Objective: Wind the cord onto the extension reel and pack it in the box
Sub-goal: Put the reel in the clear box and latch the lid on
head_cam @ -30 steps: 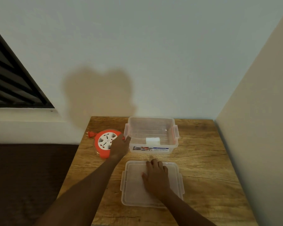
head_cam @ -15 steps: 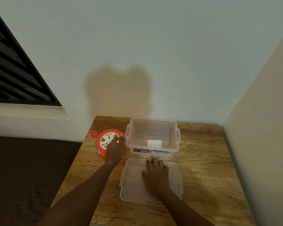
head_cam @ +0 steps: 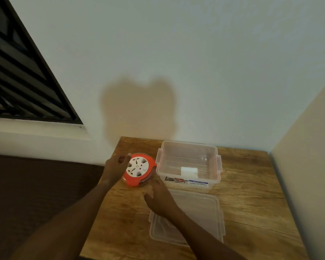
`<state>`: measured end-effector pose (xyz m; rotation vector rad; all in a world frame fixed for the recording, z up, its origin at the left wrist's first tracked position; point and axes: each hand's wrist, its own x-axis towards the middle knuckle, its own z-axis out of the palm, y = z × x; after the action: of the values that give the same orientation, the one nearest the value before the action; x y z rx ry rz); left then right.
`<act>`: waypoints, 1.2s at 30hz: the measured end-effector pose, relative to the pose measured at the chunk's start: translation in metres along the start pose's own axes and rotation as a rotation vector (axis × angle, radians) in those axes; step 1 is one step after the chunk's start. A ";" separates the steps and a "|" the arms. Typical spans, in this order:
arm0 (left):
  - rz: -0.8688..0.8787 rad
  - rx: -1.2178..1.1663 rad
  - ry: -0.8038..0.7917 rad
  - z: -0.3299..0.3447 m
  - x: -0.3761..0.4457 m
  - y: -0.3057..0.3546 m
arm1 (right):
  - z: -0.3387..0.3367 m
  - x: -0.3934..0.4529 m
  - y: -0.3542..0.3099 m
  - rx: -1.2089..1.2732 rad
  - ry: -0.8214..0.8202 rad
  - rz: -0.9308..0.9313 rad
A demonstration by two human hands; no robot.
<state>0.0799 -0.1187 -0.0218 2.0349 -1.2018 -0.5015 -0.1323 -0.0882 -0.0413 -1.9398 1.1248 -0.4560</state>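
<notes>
1. The extension reel (head_cam: 138, 170), an orange disc with a white socket face, sits on the wooden surface (head_cam: 251, 194) between the two hands and just left of the clear box (head_cam: 189, 164). It looks tilted, its socket face turned up and toward the camera; being round, it has no long axis, and its flat axis points upward.
2. The left hand (head_cam: 114, 168) is at the reel's far left edge, its fingers (head_cam: 123, 158) curled around the rim there. Whether they pinch the plug or only the rim I cannot tell.
3. The right hand (head_cam: 160, 198) lies just near-right of the reel, its fingers (head_cam: 154, 182) loosely together, tips touching or almost touching the lower rim; actual contact is unclear.
4. No loose cord shows, so winding seems done and the packing step is at hand.
5. From both sets of fingers the box lies to the right, open and nearly empty apart from a small white piece at its near wall. Its long axis runs left to right.
6. The lid (head_cam: 195, 222) lies flat, nearer the camera than the box, under the right forearm.
7. The left hand has the firmer hold; the right is nearer the box.
</notes>
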 end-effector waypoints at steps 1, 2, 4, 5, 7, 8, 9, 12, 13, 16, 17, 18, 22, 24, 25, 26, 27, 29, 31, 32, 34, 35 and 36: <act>0.032 0.024 -0.010 -0.007 0.010 -0.001 | 0.004 0.008 -0.007 0.084 0.012 0.010; 0.054 0.043 -0.020 -0.013 0.019 0.000 | 0.008 0.017 -0.013 0.182 0.034 0.038; 0.105 0.089 -0.066 -0.019 0.034 0.008 | 0.017 0.035 -0.021 0.401 0.102 0.145; 0.141 0.141 -0.130 -0.021 0.041 0.013 | 0.023 0.045 -0.023 0.483 0.139 0.232; 0.186 0.220 -0.279 -0.022 0.052 0.021 | 0.035 0.065 -0.026 0.534 0.209 0.456; 0.194 0.239 -0.338 -0.021 0.059 0.022 | 0.040 0.074 -0.027 0.529 0.237 0.563; 0.192 0.245 -0.420 -0.021 0.065 0.021 | 0.044 0.081 -0.025 0.528 0.259 0.641; 0.162 0.335 -0.584 -0.017 0.082 0.006 | 0.055 0.098 -0.026 0.667 0.352 0.760; 0.132 0.431 -0.621 -0.016 0.083 0.003 | 0.056 0.101 -0.029 0.769 0.376 0.792; 0.131 0.712 -0.603 -0.015 0.084 -0.013 | 0.056 0.106 -0.037 0.994 0.333 0.860; 0.096 0.695 -0.631 -0.016 0.086 -0.022 | 0.056 0.107 -0.041 1.008 0.309 0.869; 0.033 0.614 -0.679 -0.018 0.088 -0.031 | 0.056 0.108 -0.043 0.982 0.294 0.873; -0.220 0.115 -0.732 -0.040 0.090 -0.068 | 0.059 0.105 -0.053 0.864 0.226 0.874; -0.232 0.001 -0.657 -0.054 0.091 -0.077 | 0.058 0.105 -0.063 0.848 0.203 0.855; -0.211 -0.026 -0.615 -0.060 0.092 -0.076 | 0.055 0.106 -0.068 0.842 0.202 0.836; -0.183 -0.039 -0.570 -0.066 0.094 -0.074 | 0.051 0.108 -0.073 0.839 0.200 0.811; -0.159 -0.052 -0.517 -0.071 0.097 -0.069 | 0.046 0.110 -0.078 0.850 0.197 0.780; -0.108 -0.083 -0.415 -0.079 0.102 -0.050 | 0.031 0.114 -0.091 0.928 0.201 0.705; -0.071 -0.146 -0.334 -0.083 0.105 -0.023 | 0.010 0.116 -0.102 0.970 0.218 0.604; -0.065 -0.193 -0.306 -0.082 0.105 -0.007 | -0.002 0.116 -0.105 0.943 0.246 0.565; -0.042 -0.284 -0.286 -0.077 0.105 0.025 | -0.029 0.115 -0.106 0.874 0.343 0.549; -0.020 -0.318 -0.287 -0.073 0.104 0.042 | -0.044 0.113 -0.103 0.855 0.392 0.555; 0.003 -0.342 -0.294 -0.067 0.102 0.058 | -0.059 0.110 -0.098 0.846 0.433 0.554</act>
<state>0.1377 -0.2005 0.0689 1.7064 -1.1901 -0.9619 -0.0586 -0.1834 0.0624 -0.7734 1.3730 -0.8839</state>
